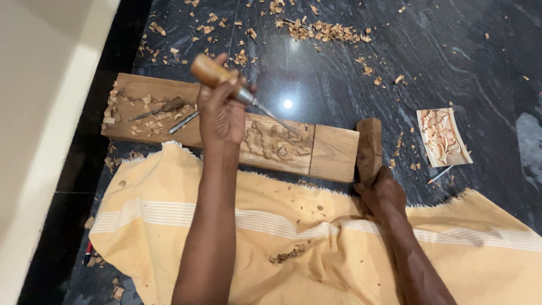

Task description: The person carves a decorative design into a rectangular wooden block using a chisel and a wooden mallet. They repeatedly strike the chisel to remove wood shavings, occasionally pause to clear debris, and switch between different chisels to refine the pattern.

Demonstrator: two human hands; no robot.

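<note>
Chisel (240,90): wooden handle up and to the left, steel shank slanting down and to the right, tip resting on the carved panel of the plank (333,152). Left hand (221,113) is clenched around the handle just below its rounded butt, wrist over the near edge of the plank. The chisel's long axis runs diagonally, away from the left hand toward the carved relief (271,141), so the cutting end sits just right of the knuckles and over the floral pattern. Plank lies flat on the dark stone floor (463,68), long axis left to right, with an uncarved pale section at its right end. Right hand (381,192) grips the lower end of a wooden mallet (369,148), a blocky piece standing upright just beside the right end of the plank; fingers wrapped, head pointing away from the body. Mallet is well to the right of the chisel's butt, with the plank's bare end between them. The left hand is the one at the chisel; the right is apart from it. Two spare tools (164,113) lie on the plank's left part among shavings. A small finished carving (443,137) lies flat farther right, a pencil (440,175) near it. Yellow cloth (316,248) covers the lap; chips (322,31) scattered over the floor.
</note>
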